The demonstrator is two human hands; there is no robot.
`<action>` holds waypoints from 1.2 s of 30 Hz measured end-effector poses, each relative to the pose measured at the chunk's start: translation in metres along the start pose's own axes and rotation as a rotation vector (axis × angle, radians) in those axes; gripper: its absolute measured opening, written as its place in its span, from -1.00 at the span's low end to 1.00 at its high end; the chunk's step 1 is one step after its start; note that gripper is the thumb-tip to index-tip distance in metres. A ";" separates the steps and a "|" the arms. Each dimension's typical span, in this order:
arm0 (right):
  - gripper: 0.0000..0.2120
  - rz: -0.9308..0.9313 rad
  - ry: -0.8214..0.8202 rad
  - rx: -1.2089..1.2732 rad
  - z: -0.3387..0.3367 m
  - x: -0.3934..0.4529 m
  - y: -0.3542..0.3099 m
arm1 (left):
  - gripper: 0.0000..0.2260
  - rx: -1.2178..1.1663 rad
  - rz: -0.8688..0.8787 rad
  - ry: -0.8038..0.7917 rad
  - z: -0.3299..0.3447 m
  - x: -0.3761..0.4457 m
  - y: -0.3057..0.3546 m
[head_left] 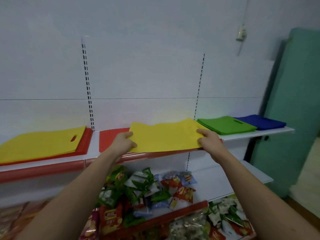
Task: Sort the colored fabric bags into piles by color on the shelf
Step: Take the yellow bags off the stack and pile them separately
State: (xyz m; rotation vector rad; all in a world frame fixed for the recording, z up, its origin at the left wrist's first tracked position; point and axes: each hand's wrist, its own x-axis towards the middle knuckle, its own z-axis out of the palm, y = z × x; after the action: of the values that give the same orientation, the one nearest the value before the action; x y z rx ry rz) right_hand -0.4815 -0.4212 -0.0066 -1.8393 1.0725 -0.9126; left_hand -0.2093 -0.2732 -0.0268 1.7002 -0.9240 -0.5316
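**Yellow bags gripped at both ends, sorting partly done**

Fingers of the left hand (125, 141) curl over the left edge of the yellow bags (164, 136), thumb on top; the right hand (207, 138) pinches the right edge the same way, thumb above and fingers tucked underneath. Between them the thin yellow stack lies flat on the shelf (256, 132), over a red pile (110, 138) that shows at its left side and along the front.

Further left sits another yellow pile (39, 144), also lying on red bags (87, 139). To the right, a green pile (226, 126) and a blue pile (259, 122) each hold a single color, the blue just behind and touching the green. So green and blue look finished, while yellow is split in two and both lots rest on red; joining them and clearing the reds appears to be what is left.

Room is tight at the right, where the green pile begins just beside the right hand. A white gap between the two red piles offers some bare shelf. Below, snack packets (147, 191) crowd the lower shelf under the forearms.
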 end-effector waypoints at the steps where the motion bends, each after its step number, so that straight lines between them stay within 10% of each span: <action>1: -0.46 0.011 0.003 0.027 -0.005 0.008 0.011 | -0.40 0.003 0.006 -0.007 0.012 0.005 0.001; 21: -0.56 0.006 0.094 -0.129 -0.062 0.218 0.109 | -0.39 0.235 0.058 0.091 0.166 0.178 0.000; 36: -0.63 -0.130 -0.170 -0.531 -0.067 0.324 0.159 | -0.44 0.744 -0.258 0.161 0.212 0.214 -0.003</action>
State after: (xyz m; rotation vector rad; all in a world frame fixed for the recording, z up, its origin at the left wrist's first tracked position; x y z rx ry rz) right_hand -0.4687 -0.7837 -0.0601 -2.3961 1.1737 -0.5566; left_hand -0.2362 -0.5690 -0.0774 2.5160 -0.8392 -0.2093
